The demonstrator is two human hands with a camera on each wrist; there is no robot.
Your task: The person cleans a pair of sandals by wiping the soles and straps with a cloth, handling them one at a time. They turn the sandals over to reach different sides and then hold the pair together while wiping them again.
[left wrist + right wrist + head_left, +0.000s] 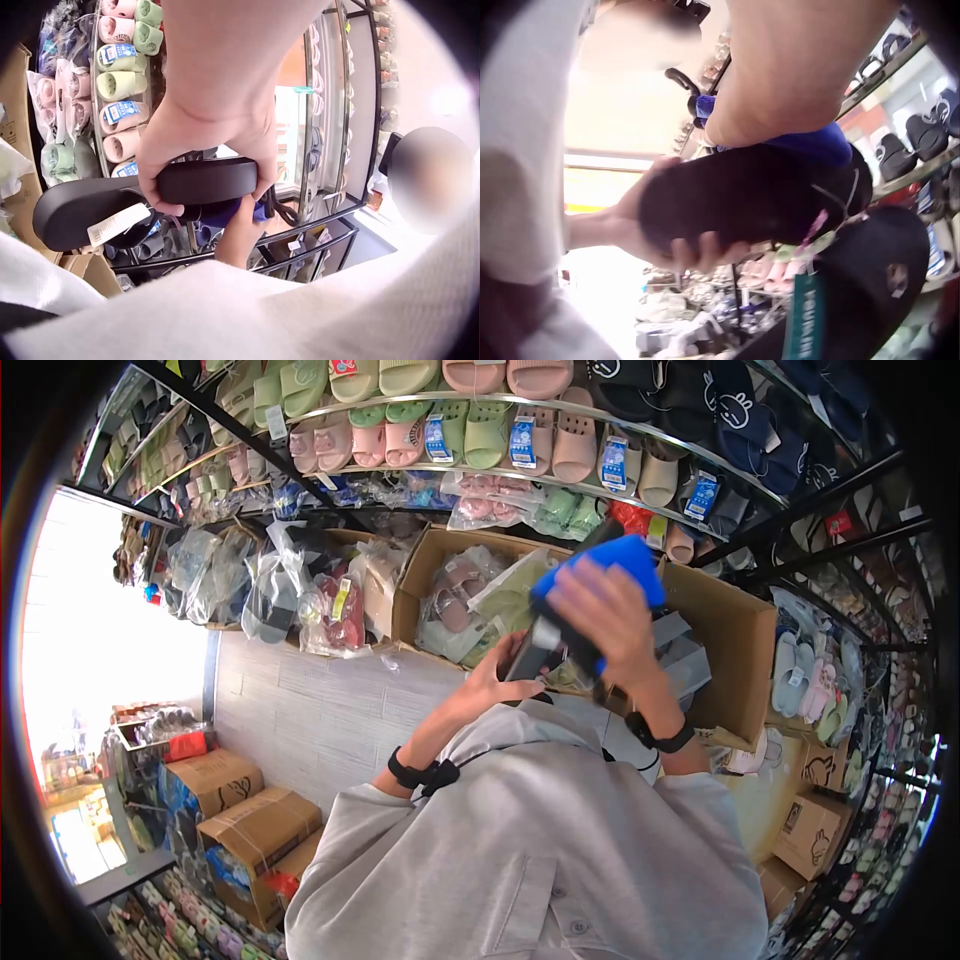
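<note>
My left hand point(490, 682) grips the end of a black slipper point(530, 652), thumb on one side and fingers on the other, as the left wrist view also shows. A second black slipper point(82, 210) with a white tag point(118, 224) hangs beside it. In the right wrist view that slipper point(877, 277) carries a green tag point(806, 319). My right hand point(607, 622) lies over a bright blue cloth point(632, 560) and presses it against the held slipper; its fingertips are partly hidden in the wrist views.
Open cardboard boxes point(745, 660) with bagged slippers stand just beyond my hands. Shelves point(500, 475) of slippers curve behind them. Closed cartons point(262, 828) are at the lower left, and grey floor point(300, 695) lies between.
</note>
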